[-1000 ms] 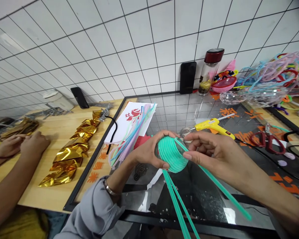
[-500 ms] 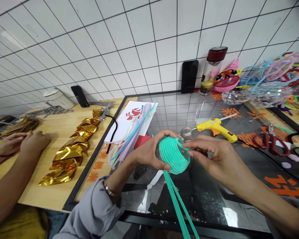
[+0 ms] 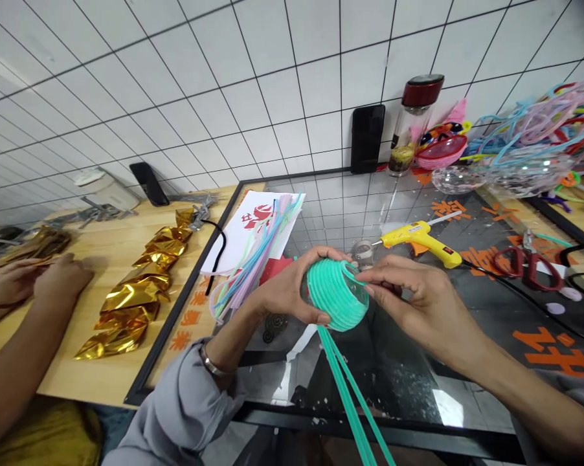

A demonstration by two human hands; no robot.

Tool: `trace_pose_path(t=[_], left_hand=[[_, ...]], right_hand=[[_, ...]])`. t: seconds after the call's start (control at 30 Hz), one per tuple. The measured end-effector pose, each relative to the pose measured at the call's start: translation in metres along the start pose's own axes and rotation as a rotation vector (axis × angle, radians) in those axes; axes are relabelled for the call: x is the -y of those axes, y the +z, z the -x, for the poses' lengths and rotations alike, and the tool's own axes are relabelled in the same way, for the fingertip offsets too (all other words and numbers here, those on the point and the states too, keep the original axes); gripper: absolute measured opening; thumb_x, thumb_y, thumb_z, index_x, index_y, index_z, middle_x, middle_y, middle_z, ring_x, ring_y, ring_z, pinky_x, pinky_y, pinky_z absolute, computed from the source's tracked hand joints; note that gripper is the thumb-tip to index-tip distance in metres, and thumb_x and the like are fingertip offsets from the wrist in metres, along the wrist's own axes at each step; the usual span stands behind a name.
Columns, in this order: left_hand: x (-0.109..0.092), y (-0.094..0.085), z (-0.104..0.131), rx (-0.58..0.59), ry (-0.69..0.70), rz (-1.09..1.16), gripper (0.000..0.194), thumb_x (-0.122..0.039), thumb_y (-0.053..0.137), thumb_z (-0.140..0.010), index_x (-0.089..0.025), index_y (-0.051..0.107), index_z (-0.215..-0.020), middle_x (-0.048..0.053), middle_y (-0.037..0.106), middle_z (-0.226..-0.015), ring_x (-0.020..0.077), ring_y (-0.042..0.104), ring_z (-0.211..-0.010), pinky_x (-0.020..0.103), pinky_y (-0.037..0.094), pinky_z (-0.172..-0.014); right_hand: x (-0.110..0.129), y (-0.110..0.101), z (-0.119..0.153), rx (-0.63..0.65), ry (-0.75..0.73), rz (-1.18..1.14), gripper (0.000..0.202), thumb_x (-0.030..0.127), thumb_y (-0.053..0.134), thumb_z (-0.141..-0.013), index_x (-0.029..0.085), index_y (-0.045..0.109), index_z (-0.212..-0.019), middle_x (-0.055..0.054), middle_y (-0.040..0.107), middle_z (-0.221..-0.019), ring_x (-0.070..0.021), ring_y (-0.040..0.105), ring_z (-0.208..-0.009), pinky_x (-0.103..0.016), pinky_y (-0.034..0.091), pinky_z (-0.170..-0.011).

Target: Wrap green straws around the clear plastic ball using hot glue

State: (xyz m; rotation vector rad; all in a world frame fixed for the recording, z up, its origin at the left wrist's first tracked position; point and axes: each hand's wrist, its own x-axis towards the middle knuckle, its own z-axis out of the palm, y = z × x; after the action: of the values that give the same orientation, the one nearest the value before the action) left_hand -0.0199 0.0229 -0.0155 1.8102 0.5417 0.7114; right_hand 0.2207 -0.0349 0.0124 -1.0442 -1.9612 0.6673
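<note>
Head view: near-left of the yellow glue gun, the left hand cups a green-wrapped ball; the right hand pinches a strand at its bare patch. The loose end seen a second ago no longer shows; I judge wrapping advanced.

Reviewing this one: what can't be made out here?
In the head view:
Green ball: side hidden by the left hand.
Right hand: exact grip hidden by the hand itself.
Green strips: lower ends cut off by bottom edge.
Heap of coloured strips: cut off by right edge.
Other person's hands: whatever they hold is covered.
</note>
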Motion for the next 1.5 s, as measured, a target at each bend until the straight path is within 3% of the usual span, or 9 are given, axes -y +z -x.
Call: trace_pose_path(t=[0.97,1.5], left_hand=[[-0.0021,-0.0003,-0.0003,0.007,0.035,-0.052,0.087,-0.036,0.092,-0.053,-0.026,0.051,-0.13,0.011,0.058,-0.136,0.0333,0.055,-0.129,0.049,0.044,-0.111],[-0.0053,-0.0009,0.0012,0.018,-0.011,-0.126,0.092,-0.039,0.091,-0.054,-0.024,0.049,-0.134,0.012,0.056,-0.138,0.0358,0.055,-0.129,0.053,0.042,-0.113]], right_hand=[[0.0064,0.0033,-0.0002,0.017,0.015,-0.015,0.02,0.011,0.06,-0.091,0.019,0.076,-0.099,-0.003,0.072,-0.087,-0.017,0.069,-0.08,-0.03,0.052,-0.07],[0.0084,0.0031,-0.0003,0.026,0.002,-0.01,0.023,0.011,0.057,-0.091,0.019,0.077,-0.099,-0.006,0.073,-0.09,-0.0191,0.069,-0.084,-0.033,0.054,-0.073]])
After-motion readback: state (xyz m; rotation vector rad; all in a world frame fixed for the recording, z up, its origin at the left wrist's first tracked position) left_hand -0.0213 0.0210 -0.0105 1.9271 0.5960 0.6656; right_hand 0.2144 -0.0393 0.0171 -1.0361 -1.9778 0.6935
